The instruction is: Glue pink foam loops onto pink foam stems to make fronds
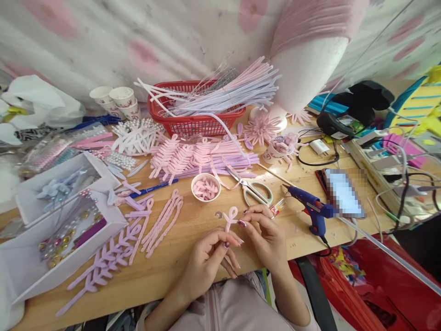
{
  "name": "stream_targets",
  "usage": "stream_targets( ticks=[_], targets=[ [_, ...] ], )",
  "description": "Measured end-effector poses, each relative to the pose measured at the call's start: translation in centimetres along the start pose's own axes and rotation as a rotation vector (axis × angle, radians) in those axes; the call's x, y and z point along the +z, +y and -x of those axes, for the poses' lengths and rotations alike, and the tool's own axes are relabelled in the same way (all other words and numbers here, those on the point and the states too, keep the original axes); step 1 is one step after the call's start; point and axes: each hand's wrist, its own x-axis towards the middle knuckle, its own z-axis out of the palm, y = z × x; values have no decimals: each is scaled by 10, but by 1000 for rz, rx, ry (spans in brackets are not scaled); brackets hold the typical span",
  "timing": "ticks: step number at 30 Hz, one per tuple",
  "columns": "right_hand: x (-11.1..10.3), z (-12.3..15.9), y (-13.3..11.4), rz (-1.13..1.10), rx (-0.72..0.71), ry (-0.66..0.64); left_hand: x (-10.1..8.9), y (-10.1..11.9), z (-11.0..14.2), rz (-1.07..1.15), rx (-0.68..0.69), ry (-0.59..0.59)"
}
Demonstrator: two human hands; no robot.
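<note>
Both hands meet over the near edge of the wooden table (179, 257). My right hand (265, 232) pinches a small pink pipe-cleaner loop (230, 217) shaped like a ribbon. My left hand (210, 259) is curled with fingertips together just under the loop's stem, touching it. A blue glue gun (312, 209) lies to the right of my right hand. Scissors (253, 188) lie just beyond the hands. A small white cup of pink pieces (206, 187) stands behind the loop.
Purple and pink bent pipe-cleaner pieces (113, 250) lie at the left. White boxes of beads (65, 220) sit far left. A red basket of long stems (193, 112) stands at the back. A phone (344, 193) and cables (396, 184) crowd the right side.
</note>
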Motion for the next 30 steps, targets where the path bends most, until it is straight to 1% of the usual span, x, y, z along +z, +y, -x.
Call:
stream_targets(
  ticks=[8, 18, 22, 28, 30],
  targets=[
    [0, -3, -3, 22, -42, -7, -2, -1, 0, -13, 9, 12],
    [-3, -1, -4, 29, -47, -19, -1, -1, 0, -15, -9, 20],
    [-2, -1, -2, -16, -2, -14, -1, 0, 0, 19, -1, 43],
    [-3, 1, 1, -99, 95, 50, 2, 1, -3, 51, -9, 119],
    [-3, 2, 0, -109, 119, 33, 3, 1, -3, 40, -13, 124]
  ],
)
